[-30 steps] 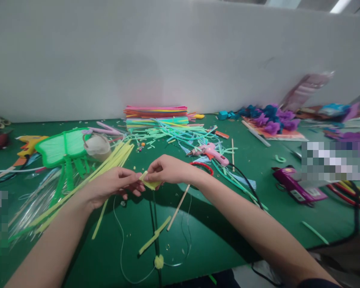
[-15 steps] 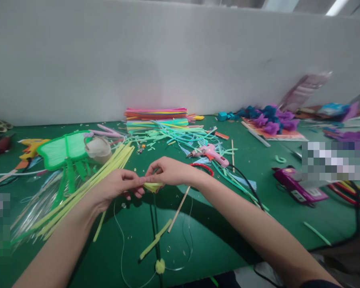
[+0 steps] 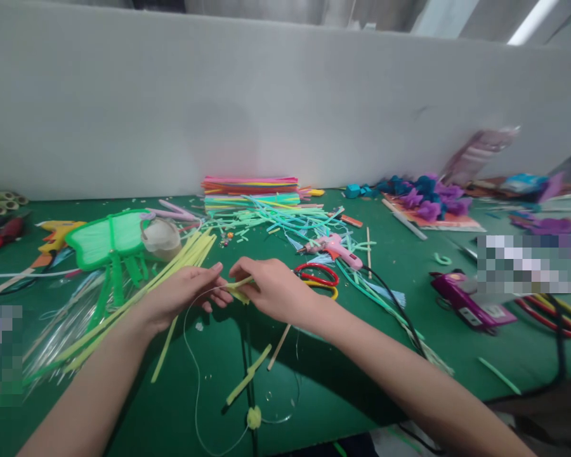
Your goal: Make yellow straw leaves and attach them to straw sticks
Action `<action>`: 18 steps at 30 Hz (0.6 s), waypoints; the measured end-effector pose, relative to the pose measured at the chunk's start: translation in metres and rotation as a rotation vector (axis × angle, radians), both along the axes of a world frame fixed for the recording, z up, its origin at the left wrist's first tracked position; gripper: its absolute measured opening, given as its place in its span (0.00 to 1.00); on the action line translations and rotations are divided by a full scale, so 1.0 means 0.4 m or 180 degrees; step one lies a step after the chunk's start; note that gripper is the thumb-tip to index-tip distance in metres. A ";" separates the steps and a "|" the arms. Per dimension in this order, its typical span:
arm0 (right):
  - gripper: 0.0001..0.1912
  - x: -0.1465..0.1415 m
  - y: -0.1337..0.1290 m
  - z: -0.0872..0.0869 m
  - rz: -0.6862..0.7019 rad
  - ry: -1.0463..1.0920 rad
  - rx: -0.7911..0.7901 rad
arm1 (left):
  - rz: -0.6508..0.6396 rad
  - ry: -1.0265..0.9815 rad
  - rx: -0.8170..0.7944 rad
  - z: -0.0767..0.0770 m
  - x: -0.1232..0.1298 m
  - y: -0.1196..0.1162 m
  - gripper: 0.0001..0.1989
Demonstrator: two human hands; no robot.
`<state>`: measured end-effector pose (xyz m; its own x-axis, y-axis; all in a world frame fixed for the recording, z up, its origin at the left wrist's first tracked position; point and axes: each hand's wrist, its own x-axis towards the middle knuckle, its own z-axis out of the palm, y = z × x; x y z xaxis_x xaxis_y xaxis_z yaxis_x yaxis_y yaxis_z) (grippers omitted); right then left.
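Observation:
My right hand (image 3: 266, 289) pinches a short yellow pipe cleaner (image 3: 238, 293), whose far end is hidden by the fingers. Just left of it, my left hand (image 3: 188, 295) has its thumb lifted away from the fingers, with nothing evident in its grip. A thin clear thread (image 3: 196, 374) runs from near the yellow piece, past the left fingertips, down to a small yellow fuzzy ball (image 3: 254, 417) at the table's front. Between ball and hands lie a yellow pipe cleaner scrap (image 3: 248, 376) and a thin wooden stick (image 3: 278, 348).
Yellow pipe cleaners (image 3: 197, 251) lie under my left forearm, beside a green winged craft piece (image 3: 107, 241). Beyond my right hand are red-and-yellow scissors (image 3: 320, 274) and a pink glue gun (image 3: 337, 247) with a black cord. Coloured pipe cleaners (image 3: 250, 185) are stacked by the wall.
My left thumb has lifted off the yellow piece, and the left hand has parted slightly from the right. The right hand keeps hold, now tilting it. The view has shifted a little.

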<state>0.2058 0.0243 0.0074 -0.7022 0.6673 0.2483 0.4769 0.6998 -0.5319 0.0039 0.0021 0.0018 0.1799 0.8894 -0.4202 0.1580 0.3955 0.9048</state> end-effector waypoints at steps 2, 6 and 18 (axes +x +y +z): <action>0.13 0.001 -0.018 -0.007 -0.0106 -0.0047 0.0176 | 0.0027 -0.0250 0.0014 0.006 -0.008 -0.001 0.21; 0.16 0.012 -0.053 -0.024 -0.0147 -0.0156 0.0666 | -0.0283 -0.0382 0.0399 0.016 -0.012 -0.010 0.11; 0.21 0.026 -0.039 -0.047 -0.0191 0.0791 0.0598 | -0.0507 -0.0433 0.1469 -0.052 0.058 -0.004 0.13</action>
